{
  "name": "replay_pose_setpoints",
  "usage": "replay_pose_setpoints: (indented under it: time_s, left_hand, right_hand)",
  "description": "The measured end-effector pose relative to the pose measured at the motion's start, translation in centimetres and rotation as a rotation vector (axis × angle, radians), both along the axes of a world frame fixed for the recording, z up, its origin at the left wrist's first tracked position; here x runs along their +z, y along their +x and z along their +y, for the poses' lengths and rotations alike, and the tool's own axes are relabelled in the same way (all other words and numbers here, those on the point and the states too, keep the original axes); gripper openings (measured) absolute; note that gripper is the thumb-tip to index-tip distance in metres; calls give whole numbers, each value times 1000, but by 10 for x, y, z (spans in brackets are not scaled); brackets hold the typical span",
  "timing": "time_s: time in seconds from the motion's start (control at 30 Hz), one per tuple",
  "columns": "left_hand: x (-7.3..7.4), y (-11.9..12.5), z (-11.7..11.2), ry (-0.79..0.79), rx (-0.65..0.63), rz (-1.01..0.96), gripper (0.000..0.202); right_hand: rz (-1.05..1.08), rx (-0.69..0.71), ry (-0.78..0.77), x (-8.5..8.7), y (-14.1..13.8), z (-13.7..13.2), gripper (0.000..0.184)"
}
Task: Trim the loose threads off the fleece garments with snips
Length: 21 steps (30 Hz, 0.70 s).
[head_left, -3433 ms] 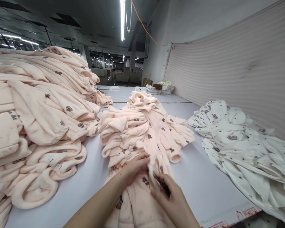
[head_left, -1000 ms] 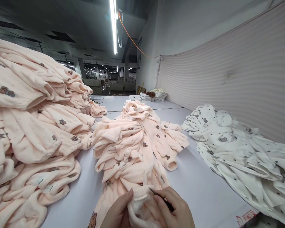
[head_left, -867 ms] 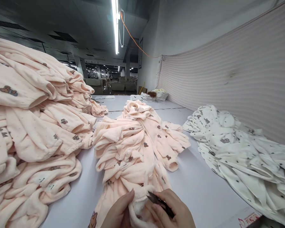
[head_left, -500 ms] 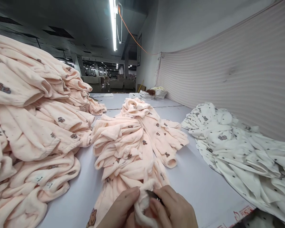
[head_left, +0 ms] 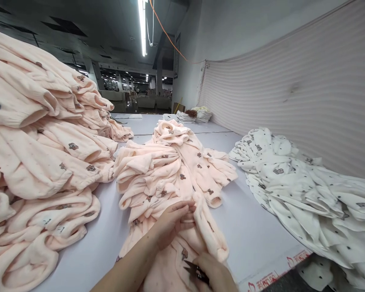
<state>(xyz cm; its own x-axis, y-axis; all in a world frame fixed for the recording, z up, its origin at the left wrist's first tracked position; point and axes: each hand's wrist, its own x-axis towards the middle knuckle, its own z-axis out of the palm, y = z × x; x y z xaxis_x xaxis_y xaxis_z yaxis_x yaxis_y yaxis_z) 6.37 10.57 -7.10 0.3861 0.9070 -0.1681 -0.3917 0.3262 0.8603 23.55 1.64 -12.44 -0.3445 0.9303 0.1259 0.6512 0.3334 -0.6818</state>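
On the near part of the pale table [head_left: 252, 221], printed pink garments [head_left: 167, 182] lie bunched between the pink heap [head_left: 45, 156] at the person's left and the white spotted heap [head_left: 301, 186] at the right. The left hand [head_left: 173, 225] rests over the cloth, its fingers curled toward a thick pink fold [head_left: 211, 233]; whether they pinch it I cannot tell. The right hand [head_left: 216, 272] is closed around small dark snips [head_left: 198, 273], blade tips a little apart, low over the cloth and away from the left fingers. The step in hand seems to be handling the fold, snips held ready rather than cutting. The next move probably calls for a firm left-hand pinch there, with the blades angled off the plush.
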Motion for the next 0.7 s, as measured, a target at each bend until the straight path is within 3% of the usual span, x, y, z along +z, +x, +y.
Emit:
replay_pose_setpoints:
  time_s: [0.03,0.1,0.17,0.27,0.4,0.5,0.63,0.7]
  left_hand:
    - [-2,-7,-8,5,44,19,28]
    - [-6,-19,-29,59,175,112,16]
    - [-14,-22,-53,189,319,307,20]
    - [-28,-12,-78,326,234,459,18]
    - [-39,-4,-82,359,212,440,22]
    - [-41,-13,-79,323,232,336,24]
    - [-44,-22,-80,209,208,138,24]
    - [-44,-22,-82,167,201,86,25]
  right_hand:
    - [75,-5,12,0,-1,5,4]
    - [311,-52,4,4,-2,13,14]
    - [526,-108,-64,7,-6,18,23]
    - [657,-119,-150,9,-15,18,29]
    - [599,-93,-7,19,-20,13,20]
    - [400,-12,120,36,-10,13,11]
    - [179,64,103,54,-1,14,7]
    - [104,89,115,58,-2,12,18]
